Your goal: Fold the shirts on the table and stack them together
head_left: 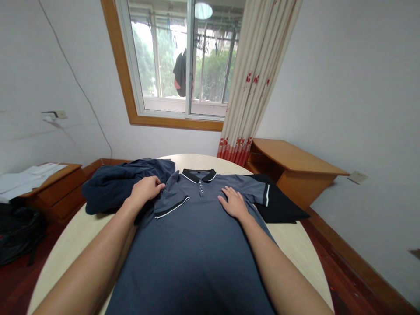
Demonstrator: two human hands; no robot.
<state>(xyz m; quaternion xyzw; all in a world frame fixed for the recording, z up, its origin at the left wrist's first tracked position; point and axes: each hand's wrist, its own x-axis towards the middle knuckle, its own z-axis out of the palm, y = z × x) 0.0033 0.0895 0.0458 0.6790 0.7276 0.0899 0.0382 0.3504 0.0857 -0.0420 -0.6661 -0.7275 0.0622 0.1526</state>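
A grey polo shirt [193,245] with a black, white-edged collar lies face up on a round pale table [295,245]. My left hand [146,188] is closed on the shirt's left shoulder, beside the sleeve that is folded inward. My right hand [233,202] lies flat and open on the shirt's right shoulder, fingers together. Both forearms reach across the shirt's body from the near edge.
A crumpled dark navy garment [118,186] lies at the table's back left. A folded black garment [278,201] rests at the back right. Wooden side tables [295,166] stand to the right and left, a black bag [18,232] on the floor at left.
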